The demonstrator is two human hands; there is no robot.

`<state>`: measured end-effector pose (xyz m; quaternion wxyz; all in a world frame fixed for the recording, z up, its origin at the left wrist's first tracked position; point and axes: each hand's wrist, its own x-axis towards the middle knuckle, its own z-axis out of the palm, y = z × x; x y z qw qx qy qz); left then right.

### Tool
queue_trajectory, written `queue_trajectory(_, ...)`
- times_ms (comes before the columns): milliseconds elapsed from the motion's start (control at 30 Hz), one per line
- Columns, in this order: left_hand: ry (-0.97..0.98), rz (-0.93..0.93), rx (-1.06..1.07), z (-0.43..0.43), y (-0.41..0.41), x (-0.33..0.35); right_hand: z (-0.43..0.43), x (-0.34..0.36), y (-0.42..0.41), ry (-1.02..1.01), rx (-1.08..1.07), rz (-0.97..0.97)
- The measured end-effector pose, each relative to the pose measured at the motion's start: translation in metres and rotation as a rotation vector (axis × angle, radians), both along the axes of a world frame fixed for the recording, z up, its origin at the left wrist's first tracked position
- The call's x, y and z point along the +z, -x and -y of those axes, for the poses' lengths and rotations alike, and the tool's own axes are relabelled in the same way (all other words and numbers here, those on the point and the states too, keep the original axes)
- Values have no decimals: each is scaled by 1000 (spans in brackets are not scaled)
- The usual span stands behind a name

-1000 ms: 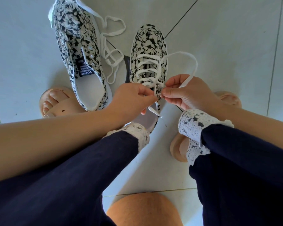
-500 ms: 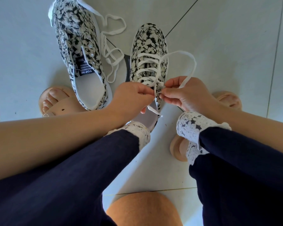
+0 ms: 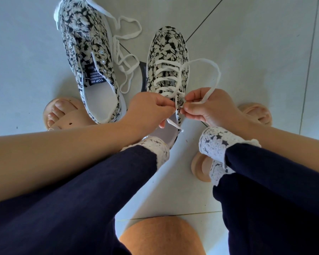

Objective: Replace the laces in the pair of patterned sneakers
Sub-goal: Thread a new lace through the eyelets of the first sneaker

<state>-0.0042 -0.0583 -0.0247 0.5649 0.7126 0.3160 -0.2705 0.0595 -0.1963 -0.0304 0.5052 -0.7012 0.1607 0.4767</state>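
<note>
Black-and-white floral canvas sneaker (image 3: 168, 50) stands on pale grey tiled floor (image 3: 256, 52), toe pointing away, between the person's feet. Flat white lace (image 3: 166, 71) crosses its eyelets in several rows. Left hand (image 3: 149, 109) and right hand (image 3: 208, 107) are close together over the top eyelets, fingertips almost touching. Left hand pinches one run of the lace between thumb and forefinger; a short free end hangs below it over the shoe's opening. Right hand pinches the other run, which leaves the lacing rows, arcs wide to the right of the shoe and comes down into the fingers. Second floral sneaker (image 3: 87, 43) lies just to the left, eyelets bare, white insole and black tongue label showing. Loose white lace (image 3: 125, 57) lies tangled on the floor between the two shoes, touching the second one's side. Tan sandals (image 3: 70, 124) on both feet; navy trousers (image 3: 99, 181) with white lace cuffs.
</note>
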Motion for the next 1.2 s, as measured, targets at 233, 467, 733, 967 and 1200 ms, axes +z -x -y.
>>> queue_trajectory(233,-66,25,-83,0,1,-4,-2,-3,-4,40,45,8)
queue_trajectory(467,-310,142,-317,0,-4,-4,-1,-6,-5,-17,62,-108)
queue_trajectory(733,-198,215,-105,-25,-4,9,13,1,-24,81,53,19)
queue_trajectory(967,481,67,287,-34,-20,20,-17,33,-19,-58,628,449)
queue_trajectory(1200,554,42,350,-48,-20,17,-16,43,-36,-40,449,445)
